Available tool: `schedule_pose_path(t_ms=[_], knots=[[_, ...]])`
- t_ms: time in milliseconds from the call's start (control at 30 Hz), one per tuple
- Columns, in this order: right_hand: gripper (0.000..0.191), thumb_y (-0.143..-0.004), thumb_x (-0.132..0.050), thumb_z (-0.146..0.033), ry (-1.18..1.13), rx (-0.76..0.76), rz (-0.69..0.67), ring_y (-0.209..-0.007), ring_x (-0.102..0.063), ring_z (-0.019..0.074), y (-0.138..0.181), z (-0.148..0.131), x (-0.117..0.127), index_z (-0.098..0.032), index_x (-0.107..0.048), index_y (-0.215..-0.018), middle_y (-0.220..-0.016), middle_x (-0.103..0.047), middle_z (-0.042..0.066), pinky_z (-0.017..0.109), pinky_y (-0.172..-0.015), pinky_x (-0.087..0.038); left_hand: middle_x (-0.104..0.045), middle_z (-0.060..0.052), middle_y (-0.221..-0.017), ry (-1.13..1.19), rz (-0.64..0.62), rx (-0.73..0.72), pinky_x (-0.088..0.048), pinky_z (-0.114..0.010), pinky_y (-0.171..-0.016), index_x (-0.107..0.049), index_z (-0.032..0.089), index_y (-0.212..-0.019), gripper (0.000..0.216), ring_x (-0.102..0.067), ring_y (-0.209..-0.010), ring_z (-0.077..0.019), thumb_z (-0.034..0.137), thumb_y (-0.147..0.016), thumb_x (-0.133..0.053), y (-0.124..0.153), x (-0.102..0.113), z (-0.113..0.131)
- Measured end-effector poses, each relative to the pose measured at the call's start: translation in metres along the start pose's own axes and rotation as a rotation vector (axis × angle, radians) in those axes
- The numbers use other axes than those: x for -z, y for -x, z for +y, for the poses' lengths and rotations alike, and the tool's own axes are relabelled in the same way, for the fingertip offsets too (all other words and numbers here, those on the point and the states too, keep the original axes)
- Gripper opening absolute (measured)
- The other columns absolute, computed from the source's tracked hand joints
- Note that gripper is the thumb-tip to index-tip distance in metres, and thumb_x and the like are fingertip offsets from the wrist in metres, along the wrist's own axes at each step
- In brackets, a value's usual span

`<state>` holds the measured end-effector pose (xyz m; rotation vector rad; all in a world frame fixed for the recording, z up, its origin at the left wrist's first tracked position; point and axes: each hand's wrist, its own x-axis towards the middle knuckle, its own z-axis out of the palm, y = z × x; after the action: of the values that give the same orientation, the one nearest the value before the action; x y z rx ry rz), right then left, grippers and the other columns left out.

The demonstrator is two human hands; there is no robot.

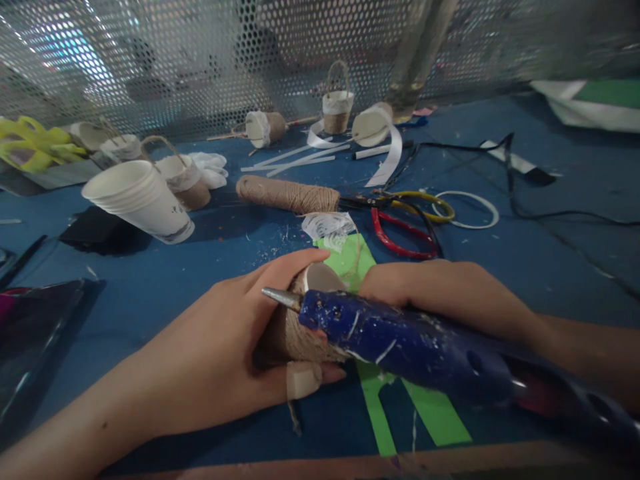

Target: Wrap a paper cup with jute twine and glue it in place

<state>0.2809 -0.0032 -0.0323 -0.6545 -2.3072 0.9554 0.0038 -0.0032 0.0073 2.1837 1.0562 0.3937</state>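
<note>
Twine-wrapped cup [300, 337] meets blue glue gun [400, 343]
Our left hand [215, 360] grips the cup near the front edge of the blue table [200, 267]; fingers of our right hand [425, 287] hide behind the gun, so we cannot tell their grip.

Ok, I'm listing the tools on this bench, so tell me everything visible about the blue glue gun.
The glue gun is dark blue plastic, streaked with dried white glue, with a tapered silver metal nozzle. It is slanted, rear towards the lower right, nozzle tip at the twine-wrapped cup that the left hand grips. The right hand sits behind it; its grip is hidden.
</note>
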Motion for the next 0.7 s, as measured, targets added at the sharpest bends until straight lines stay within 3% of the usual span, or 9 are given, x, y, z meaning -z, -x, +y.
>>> schedule_pose_path(t_ms=[200, 433, 700], knots=[[0.014, -0.099, -0.062, -0.016, -0.001, -0.014, 0.004, -0.091, -0.071, 0.0165, 0.001, 0.001, 0.0, -0.026, -0.065, -0.109, -0.103, -0.075, -0.001, 0.025, -0.085, -0.052, -0.075, -0.003, -0.14, -0.009, 0.012, -0.029, -0.056, -0.05, -0.113, -0.046, 0.038, -0.158, 0.079, -0.07, -0.132, -0.0369, 0.056, -0.089, -0.081, 0.002, -0.001, -0.007], [0.007, -0.1, -0.061, -0.019, 0.02, -0.026, -0.006, -0.082, -0.067, 0.0152, -0.001, -0.001, 0.0, -0.025, -0.058, -0.098, -0.097, -0.073, -0.002, 0.026, -0.074, -0.049, -0.067, -0.005, -0.152, -0.094, -0.042, -0.101, -0.058, -0.049, -0.112, -0.038, 0.039, -0.161, 0.082, -0.069, -0.133, -0.0363, 0.052, -0.092, -0.081, 0.003, 0.004, -0.014], [0.024, -0.093, -0.072, -0.039, 0.073, -0.061, 0.008, -0.081, -0.066, 0.0185, 0.0, -0.003, -0.002, -0.026, -0.052, -0.094, -0.093, -0.071, 0.0, 0.029, -0.071, -0.051, -0.072, -0.008, -0.146, -0.061, -0.045, -0.094, -0.061, -0.047, -0.106, -0.04, 0.035, -0.159, 0.08, -0.07, -0.133, -0.0381, 0.055, -0.092, -0.08, 0.001, 0.002, -0.009]])
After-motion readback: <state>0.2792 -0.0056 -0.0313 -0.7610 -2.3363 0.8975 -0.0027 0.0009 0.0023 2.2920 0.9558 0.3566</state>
